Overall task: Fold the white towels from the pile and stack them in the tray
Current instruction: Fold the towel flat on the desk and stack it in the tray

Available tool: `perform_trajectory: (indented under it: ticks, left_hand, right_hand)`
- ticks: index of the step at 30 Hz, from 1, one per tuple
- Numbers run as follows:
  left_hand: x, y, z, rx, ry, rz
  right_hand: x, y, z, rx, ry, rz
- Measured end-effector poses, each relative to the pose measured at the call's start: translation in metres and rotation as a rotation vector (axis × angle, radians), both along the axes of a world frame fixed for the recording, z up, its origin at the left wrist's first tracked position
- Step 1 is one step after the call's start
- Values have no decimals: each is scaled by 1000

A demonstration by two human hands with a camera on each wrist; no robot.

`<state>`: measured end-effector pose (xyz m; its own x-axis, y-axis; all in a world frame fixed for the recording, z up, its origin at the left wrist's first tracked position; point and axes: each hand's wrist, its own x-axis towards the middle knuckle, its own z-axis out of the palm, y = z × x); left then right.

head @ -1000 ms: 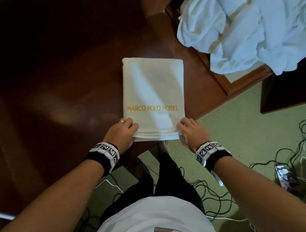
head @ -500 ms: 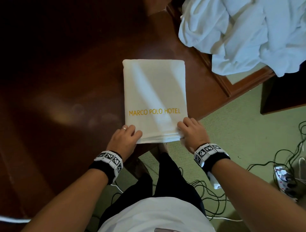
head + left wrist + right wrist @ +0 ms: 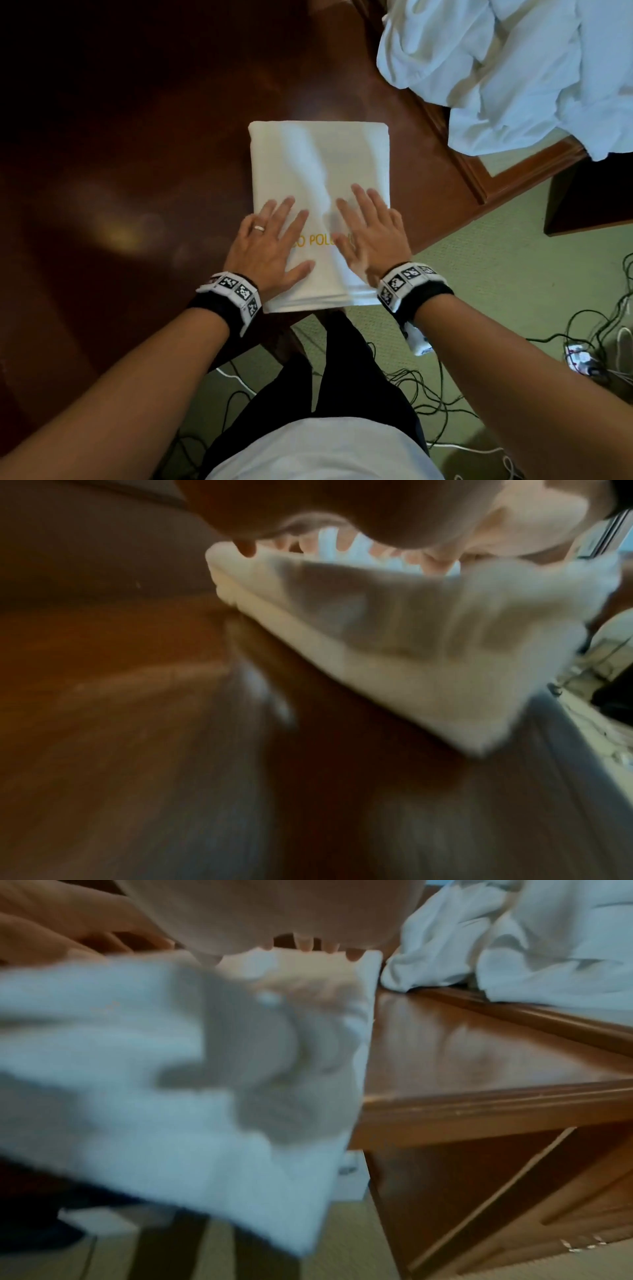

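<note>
Two hands are flat on one folded towel (image 3: pixel 318 164), which sits on the dark wooden table (image 3: pixel 137 171) with its near edge right at the table's near edge. Left hand (image 3: pixel 270 243) is on the towel's near-left part, fingers straight and spread, palm down, ring on one finger. Right hand (image 3: pixel 370 236) is on the near-right part, same deal: fingers straight, pressing, not grabbing anything. Between the two hands you can read a bit of gold lettering (image 3: pixel 317 240) on the towel, the rest is covered by them.

Beyond the towel and off to its right there's one rumpled pile of white towels (image 3: pixel 513 68). It's lying in a wooden tray (image 3: pixel 479 178) whose rim runs just beside the towel's far-right corner, not touching it. I can't count how many towels are in that heap, it's all one tangle.

Wrist views are blurry, but both show the towel's layered edge under the fingertips (image 3: pixel 246 550), and the right one shows the pile beyond the towel on the right.

Right of the towel, down on the green carpet (image 3: pixel 496 257), a bunch of cables (image 3: pixel 582 325).
</note>
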<state>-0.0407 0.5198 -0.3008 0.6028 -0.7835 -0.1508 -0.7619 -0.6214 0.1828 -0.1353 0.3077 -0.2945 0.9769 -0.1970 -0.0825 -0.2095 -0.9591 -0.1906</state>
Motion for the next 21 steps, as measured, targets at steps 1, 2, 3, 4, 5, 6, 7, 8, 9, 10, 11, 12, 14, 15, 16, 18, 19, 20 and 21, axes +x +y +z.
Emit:
perform_trajectory:
  ticks: [1, 2, 3, 4, 5, 6, 7, 8, 9, 10, 11, 12, 14, 15, 16, 18, 19, 20, 21]
  left_hand:
    - [-6, 3, -7, 51, 35, 14]
    - [-12, 9, -14, 76, 49, 18]
    - [-16, 15, -19, 91, 59, 11]
    - [-17, 19, -20, 107, 71, -11]
    - [-14, 21, -19, 117, 82, -44]
    - [-9, 21, -15, 103, 77, -76]
    - [0, 20, -10, 67, 51, -94]
    - [12, 16, -4, 19, 10, -94]
    - [25, 10, 1, -31, -45, -74]
    - [39, 2, 5, -58, -93, -42]
    - [51, -7, 9, -54, -123, -13]
    - [60, -18, 11, -25, -126, 5]
    - [73, -34, 10, 77, -94, 8]
    - [78, -38, 6, 132, -62, 12]
    - [82, -38, 3, 180, -16, 28]
    - [86, -27, -4, 224, 56, 95]
    - [85, -21, -5, 227, 66, 126]
    - [82, -15, -4, 230, 74, 161]
    - [79, -11, -2, 226, 79, 212]
  right_hand:
    - [-3, 1, -7, -23, 89, 16]
    - [-11, -2, -14, -28, 158, 16]
    - [-20, -7, -18, -26, 195, 11]
    - [-29, -13, -21, -28, 214, 13]
    - [-36, -19, -20, -37, 233, 26]
    - [-38, -25, -17, -53, 242, 45]
    - [-35, -32, -14, -69, 221, 56]
    - [-27, -39, -10, -77, 169, 55]
    - [-16, -44, -8, -76, 97, 48]
    - [-1, -47, -5, -73, 22, 42]
    - [15, -47, -2, -62, -31, 47]
    - [32, -44, 0, -50, -53, 73]
    - [60, -35, 1, -58, -3, 157]
    - [68, -35, -1, -70, 61, 178]
    - [72, -39, -4, -79, 137, 176]
    - [69, -58, -9, -89, 209, 118]
    - [64, -68, -9, -96, 208, 84]
    - [57, -75, -6, -99, 204, 52]
    - [50, -81, -4, -96, 188, 12]
